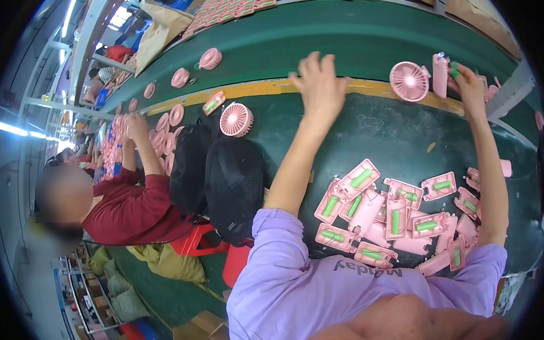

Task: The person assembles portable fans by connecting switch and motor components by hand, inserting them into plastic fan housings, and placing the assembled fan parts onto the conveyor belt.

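Nearest, pink battery cases (399,216) lie heaped on the green counter (366,131). Farther out, the right hand (470,85) pinches a pink handle piece (440,74) beside a round fan head (409,81); joining them looks like the step, needing alignment. The left hand (318,84) rests spread, empty, at the yellow strip (251,88)

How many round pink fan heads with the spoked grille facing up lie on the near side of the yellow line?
2: one fan head beside the black bags, one fan head near the right hand. Others may be hidden.
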Demonstrator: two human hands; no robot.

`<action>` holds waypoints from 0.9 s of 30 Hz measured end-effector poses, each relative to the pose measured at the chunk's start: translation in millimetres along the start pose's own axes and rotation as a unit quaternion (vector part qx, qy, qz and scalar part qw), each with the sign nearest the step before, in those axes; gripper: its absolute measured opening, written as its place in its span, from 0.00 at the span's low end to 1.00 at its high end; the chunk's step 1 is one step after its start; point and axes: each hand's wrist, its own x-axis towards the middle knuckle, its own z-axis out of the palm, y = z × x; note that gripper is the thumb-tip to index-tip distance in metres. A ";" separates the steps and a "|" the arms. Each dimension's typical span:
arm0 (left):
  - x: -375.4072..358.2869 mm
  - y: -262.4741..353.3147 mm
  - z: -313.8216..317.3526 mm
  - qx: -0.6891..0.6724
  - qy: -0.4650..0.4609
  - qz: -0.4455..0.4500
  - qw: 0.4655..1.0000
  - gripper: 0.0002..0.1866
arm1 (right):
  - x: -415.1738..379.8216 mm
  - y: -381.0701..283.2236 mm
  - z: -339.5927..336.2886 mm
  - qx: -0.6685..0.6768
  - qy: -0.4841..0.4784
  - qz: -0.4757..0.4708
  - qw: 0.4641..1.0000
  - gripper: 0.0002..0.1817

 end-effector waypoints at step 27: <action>-15.5 -127.2 -42.8 0.255 -0.177 -0.341 0.887 0.32 | -141.5 -37.9 61.3 -0.382 -0.291 -0.360 0.800 0.22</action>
